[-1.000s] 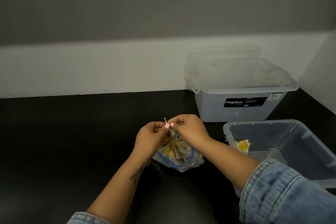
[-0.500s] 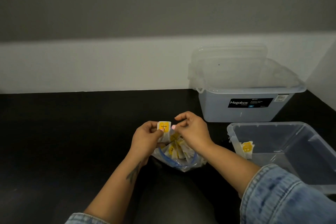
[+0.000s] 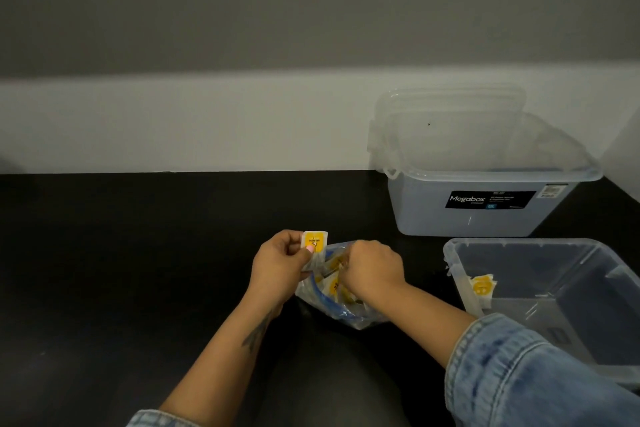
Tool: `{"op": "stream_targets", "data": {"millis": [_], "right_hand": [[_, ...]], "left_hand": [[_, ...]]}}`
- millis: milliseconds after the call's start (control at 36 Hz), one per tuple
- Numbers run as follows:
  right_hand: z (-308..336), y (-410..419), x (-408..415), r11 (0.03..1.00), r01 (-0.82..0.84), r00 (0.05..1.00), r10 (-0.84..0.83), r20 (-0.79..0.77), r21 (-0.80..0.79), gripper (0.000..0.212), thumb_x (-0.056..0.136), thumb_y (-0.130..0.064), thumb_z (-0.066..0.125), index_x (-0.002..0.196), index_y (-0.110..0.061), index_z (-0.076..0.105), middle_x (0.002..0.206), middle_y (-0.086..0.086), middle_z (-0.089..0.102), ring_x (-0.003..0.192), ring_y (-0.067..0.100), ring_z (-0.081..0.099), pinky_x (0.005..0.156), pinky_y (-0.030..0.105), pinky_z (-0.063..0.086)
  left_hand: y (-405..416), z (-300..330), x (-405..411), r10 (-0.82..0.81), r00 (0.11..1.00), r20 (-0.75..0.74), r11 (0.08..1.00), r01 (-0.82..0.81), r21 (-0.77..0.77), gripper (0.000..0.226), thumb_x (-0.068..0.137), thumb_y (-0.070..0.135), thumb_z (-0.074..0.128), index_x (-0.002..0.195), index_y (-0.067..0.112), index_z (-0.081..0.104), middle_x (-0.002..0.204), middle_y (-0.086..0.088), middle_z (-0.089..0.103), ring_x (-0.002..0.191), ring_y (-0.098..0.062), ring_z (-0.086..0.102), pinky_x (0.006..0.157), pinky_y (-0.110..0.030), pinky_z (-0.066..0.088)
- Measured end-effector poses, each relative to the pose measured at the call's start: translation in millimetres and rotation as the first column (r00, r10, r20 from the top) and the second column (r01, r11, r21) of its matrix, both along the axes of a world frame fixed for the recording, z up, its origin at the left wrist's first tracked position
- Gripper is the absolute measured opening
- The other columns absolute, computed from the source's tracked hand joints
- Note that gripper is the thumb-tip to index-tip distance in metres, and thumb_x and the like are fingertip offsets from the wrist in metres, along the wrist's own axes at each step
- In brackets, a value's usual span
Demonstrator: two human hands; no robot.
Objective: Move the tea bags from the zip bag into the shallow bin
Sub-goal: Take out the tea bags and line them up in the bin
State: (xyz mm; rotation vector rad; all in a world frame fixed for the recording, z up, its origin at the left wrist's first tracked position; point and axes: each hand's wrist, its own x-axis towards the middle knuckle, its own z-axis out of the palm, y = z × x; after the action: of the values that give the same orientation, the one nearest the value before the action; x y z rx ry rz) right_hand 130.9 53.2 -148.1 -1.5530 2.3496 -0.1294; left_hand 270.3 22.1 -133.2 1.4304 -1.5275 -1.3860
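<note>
Black counter: "Megabox" tub [image 3: 485, 208]; left hand [image 3: 280, 267] pinches tea bag [image 3: 314, 243], right hand [image 3: 374, 270] grip unclear.

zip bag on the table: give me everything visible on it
The zip bag is clear, crinkled plastic with a blue zip strip along its open mouth. It lies slumped on the black table, just left of the shallow bin and apart from it. Several yellow-and-white tea bags show inside. The right hand reaches into its mouth, fingers hidden; the left hand sits at its left edge, pinching a tea bag above it.
</note>
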Motion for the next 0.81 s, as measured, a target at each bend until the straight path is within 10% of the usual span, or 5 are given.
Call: {"op": "stream_targets", "data": {"millis": [278, 444, 528, 611, 806], "right_hand": [[25.1, 11.7, -21.8, 0.954, 0.101, 0.922, 0.017, 0.386, -0.283, 0.016, 0.083, -0.025, 0.061, 0.069, -0.022, 0.054, 0.072, -0.002, 0.060, 0.073, 0.016, 0.062, 0.073, 0.037, 0.055], [42.2, 19.7, -38.4, 0.879, 0.233, 0.768, 0.095, 0.633, -0.415, 0.026, 0.081, -0.008, 0.062, 0.057, -0.009, 0.053, 0.102, -0.005, 0.068, 0.086, -0.008, 0.053, 0.076, 0.018, 0.038], [48.9, 22.5, -49.3, 0.830, 0.322, 0.650, 0.155, 0.744, -0.455, 0.027, 0.076, -0.013, 0.064, 0.054, -0.011, 0.048, 0.096, 0.014, 0.071, 0.085, 0.012, 0.065, 0.074, 0.024, 0.045], [56.5, 28.9, -62.1, 0.792, 0.393, 0.597, 0.165, 0.785, -0.466, 0.020, 0.059, -0.023, 0.062, 0.053, -0.009, 0.048, 0.085, 0.035, 0.063, 0.078, 0.035, 0.064, 0.073, 0.037, 0.050], [62.5, 46.6, -105.2, 0.773, 0.283, 0.675, 0.260, 0.690, -0.567, 0.031, 0.076, 0.000, 0.063, 0.051, -0.014, 0.049, 0.056, 0.005, 0.051, 0.060, 0.018, 0.049, 0.067, 0.035, 0.044]], "left_hand": [[1.9, 5.8, -14.5, 0.014, 1.000, -0.011, 0.998, -0.014, -0.059, 0.016, 0.089, 0.010, 0.059, 0.098, 0.023, 0.063, 0.093, 0.002, 0.068, 0.089, -0.011, 0.066, 0.072, -0.030, 0.057], [4.9, 14.1, -32.0, -0.026, 0.999, -0.025, 0.997, 0.024, -0.076, 0.016, 0.089, 0.011, 0.060, 0.093, 0.026, 0.062, 0.094, 0.001, 0.069, 0.089, -0.013, 0.067, 0.077, -0.036, 0.058], [5.2, 17.0, -41.7, -0.031, 0.999, -0.017, 0.996, 0.030, -0.079, 0.016, 0.089, 0.011, 0.061, 0.095, 0.026, 0.062, 0.094, 0.002, 0.068, 0.090, -0.013, 0.066, 0.079, -0.037, 0.058], [8.1, 19.3, -50.2, -0.054, 0.998, -0.020, 0.995, 0.052, -0.082, 0.016, 0.089, 0.011, 0.061, 0.094, 0.027, 0.062, 0.095, 0.002, 0.068, 0.090, -0.012, 0.066, 0.079, -0.036, 0.057], [17.4, 27.5, -71.6, -0.121, 0.991, -0.062, 0.990, 0.117, -0.074, 0.017, 0.089, 0.010, 0.059, 0.094, 0.026, 0.062, 0.094, 0.001, 0.067, 0.089, -0.012, 0.066, 0.072, -0.027, 0.056]]}}
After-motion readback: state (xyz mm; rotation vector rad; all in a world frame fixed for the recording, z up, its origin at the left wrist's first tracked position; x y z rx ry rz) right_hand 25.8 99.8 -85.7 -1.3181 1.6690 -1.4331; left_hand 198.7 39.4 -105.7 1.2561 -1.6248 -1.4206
